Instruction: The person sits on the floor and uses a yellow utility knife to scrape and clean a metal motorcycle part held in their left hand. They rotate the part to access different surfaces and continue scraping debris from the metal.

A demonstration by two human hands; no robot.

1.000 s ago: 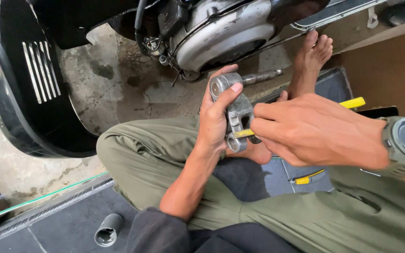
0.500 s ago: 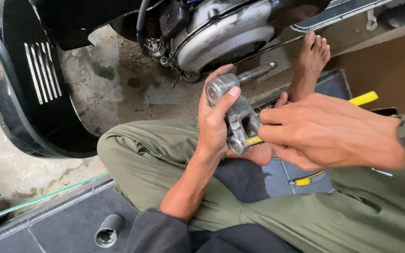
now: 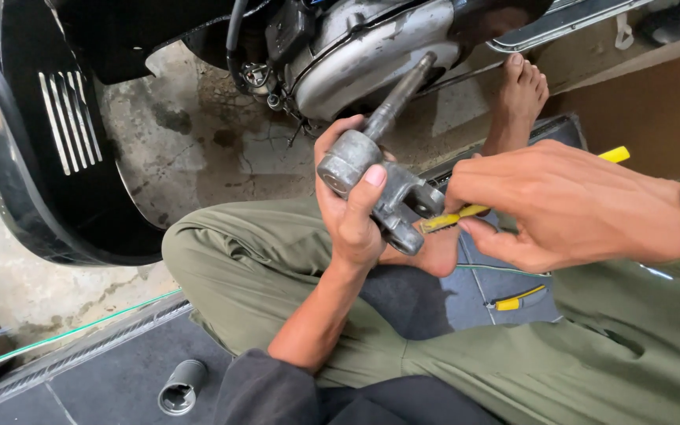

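A black scooter panel point(image 3: 33, 149) with silver slats is seen at nine o'clock, and a metal socket point(image 3: 181, 386) lies on the dark mat point(image 3: 112, 378) at seven o'clock. Near the centre, a grey cast metal part point(image 3: 383, 185) with a shaft pointing towards one o'clock is gripped by the left hand point(image 3: 352, 212), the thumb laid across its round head and the fingers wrapped behind it. Above it, at twelve o'clock, the scooter engine casing point(image 3: 371, 51) is seen. At three o'clock, a yellow-handled tool point(image 3: 466, 212) is pinched between the closed fingers of the right hand point(image 3: 576, 208), its tip set against the part's lower lug. A bare foot point(image 3: 521, 98) rests at one o'clock.
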